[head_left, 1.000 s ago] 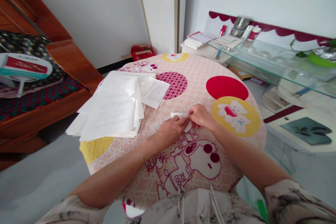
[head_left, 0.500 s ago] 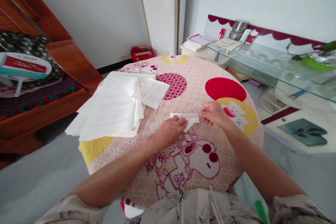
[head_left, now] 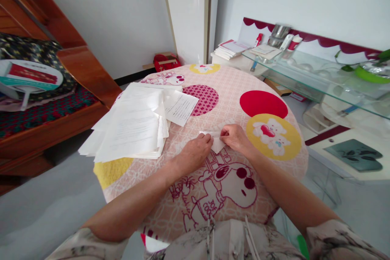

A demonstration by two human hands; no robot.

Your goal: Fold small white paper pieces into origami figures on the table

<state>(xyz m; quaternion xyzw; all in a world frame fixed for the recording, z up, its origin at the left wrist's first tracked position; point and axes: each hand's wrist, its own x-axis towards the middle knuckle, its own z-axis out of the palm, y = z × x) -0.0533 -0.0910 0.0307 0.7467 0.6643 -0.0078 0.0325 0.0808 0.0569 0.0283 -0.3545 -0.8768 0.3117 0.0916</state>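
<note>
A small folded piece of white paper lies on the round table, which has a pink cartoon-print cloth. My left hand rests on the paper's left part, fingers bent down onto it. My right hand presses and pinches the paper's right part, fingers curled. Both hands meet over the paper near the table's middle.
A loose stack of white printed sheets covers the table's left side. A wooden bench with a patterned cushion and a round hand fan stands at left. At right is a glass shelf with cups, books and a green item.
My right hand had slid out to the right along the paper half a second ago. It has now come back left, close against my left hand, and the paper looks shorter.
</note>
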